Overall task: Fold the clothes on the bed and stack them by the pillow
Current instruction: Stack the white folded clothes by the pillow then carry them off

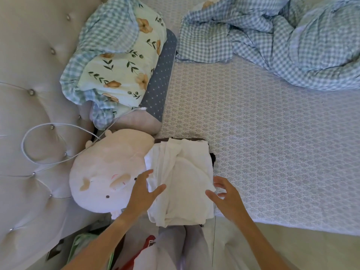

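Note:
A folded white garment (185,180) lies on top of a stack at the bed's near edge, with a dark garment (212,157) showing beneath it at the top and right side. The stack sits beside a round white plush pillow (105,178). My left hand (143,189) hovers over the stack's left edge with fingers spread, its fingertips at the white cloth. My right hand (227,195) is at the stack's right edge, fingers straight and spread, holding nothing.
A floral pillow (120,61) with a checked cover lies above, against the tufted headboard (33,90). A crumpled blue checked duvet (282,39) fills the far right. A white cable (39,137) loops over the headboard. The patterned sheet (272,143) spreads to the right.

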